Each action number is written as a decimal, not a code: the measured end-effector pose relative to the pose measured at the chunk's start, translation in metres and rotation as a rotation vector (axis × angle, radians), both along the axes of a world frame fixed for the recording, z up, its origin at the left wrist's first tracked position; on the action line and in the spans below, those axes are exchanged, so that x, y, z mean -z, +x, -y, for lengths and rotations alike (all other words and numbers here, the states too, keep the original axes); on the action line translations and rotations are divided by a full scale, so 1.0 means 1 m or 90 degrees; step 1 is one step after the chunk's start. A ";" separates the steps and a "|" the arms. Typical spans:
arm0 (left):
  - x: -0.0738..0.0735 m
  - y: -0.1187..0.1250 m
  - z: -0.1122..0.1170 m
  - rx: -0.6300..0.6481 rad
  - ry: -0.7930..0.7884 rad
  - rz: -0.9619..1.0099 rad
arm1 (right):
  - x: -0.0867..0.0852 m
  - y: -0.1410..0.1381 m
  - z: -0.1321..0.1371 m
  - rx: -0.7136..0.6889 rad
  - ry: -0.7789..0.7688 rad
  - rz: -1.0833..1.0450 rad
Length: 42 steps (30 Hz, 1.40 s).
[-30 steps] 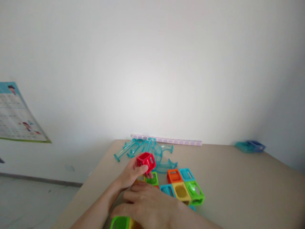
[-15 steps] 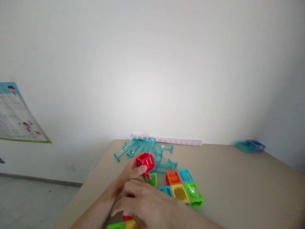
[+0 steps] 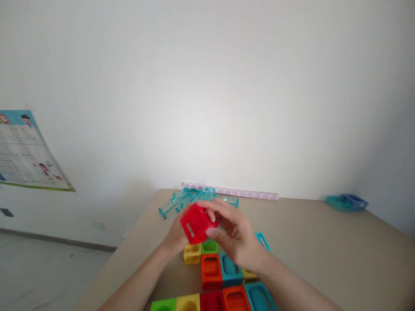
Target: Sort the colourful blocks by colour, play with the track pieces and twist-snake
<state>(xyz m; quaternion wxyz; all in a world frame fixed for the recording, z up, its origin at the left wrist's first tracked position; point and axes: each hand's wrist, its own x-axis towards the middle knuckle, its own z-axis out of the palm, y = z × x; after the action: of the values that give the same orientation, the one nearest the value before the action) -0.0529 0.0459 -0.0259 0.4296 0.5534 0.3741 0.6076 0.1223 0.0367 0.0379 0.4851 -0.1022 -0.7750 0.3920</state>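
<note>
A red hollow cube block [image 3: 195,224] is held up above the table, tilted, between both hands. My left hand [image 3: 176,236] grips its left and far side, with most of the fingers hidden behind it. My right hand [image 3: 241,235] has its thumb and fingers closed on the block's right side. Below the hands lie more hollow blocks in rows: a yellow block [image 3: 192,255], a green block [image 3: 210,247], an orange block [image 3: 211,270] and a blue block [image 3: 231,270]. Nearest me, a red block [image 3: 212,302] sits in a multicoloured row, partly cut off by the frame. My right hand covers some blocks.
Translucent teal track-like pieces [image 3: 171,204] lie piled at the back left of the table [image 3: 311,250], partly behind my hands. A purple-and-white strip [image 3: 253,193] runs along the wall. At the back right stands a blue bin [image 3: 355,202] beside teal pieces [image 3: 337,203].
My right hand has risen from over the near blocks to the red block and now grips it too. The block has turned and come slightly lower. More of the block rows now shows.
</note>
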 end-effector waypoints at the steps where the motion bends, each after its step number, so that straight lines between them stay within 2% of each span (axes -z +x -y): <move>1: 0.000 -0.001 0.000 0.007 0.011 0.002 | -0.003 0.003 -0.004 0.025 -0.021 -0.021; 4: -0.001 -0.002 0.001 0.003 0.055 -0.025 | -0.008 0.009 -0.014 0.089 -0.062 -0.050; 9: -0.004 -0.001 0.005 -0.061 0.091 -0.101 | -0.008 0.009 -0.020 0.150 -0.099 -0.006; 14: 0.001 -0.002 0.002 -0.108 0.097 -0.146 | -0.002 0.009 -0.020 0.144 -0.080 0.040; 19: 0.009 -0.004 -0.003 -0.164 0.136 -0.215 | -0.004 0.010 -0.018 0.146 -0.054 0.072; 27: 0.001 -0.007 0.000 -0.253 0.286 -0.360 | -0.004 0.011 -0.020 0.153 0.010 0.197; 33: 0.002 -0.006 0.004 -0.172 0.273 -0.296 | 0.002 0.012 -0.029 0.172 0.034 0.196; 42: 0.007 -0.012 0.002 -0.158 0.335 -0.301 | 0.006 0.012 -0.036 0.145 0.002 0.144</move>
<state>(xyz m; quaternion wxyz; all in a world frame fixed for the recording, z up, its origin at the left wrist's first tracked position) -0.0648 0.0434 -0.0326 0.0981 0.7203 0.3583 0.5859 0.1338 0.0728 0.0314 0.4366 -0.2320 -0.8085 0.3191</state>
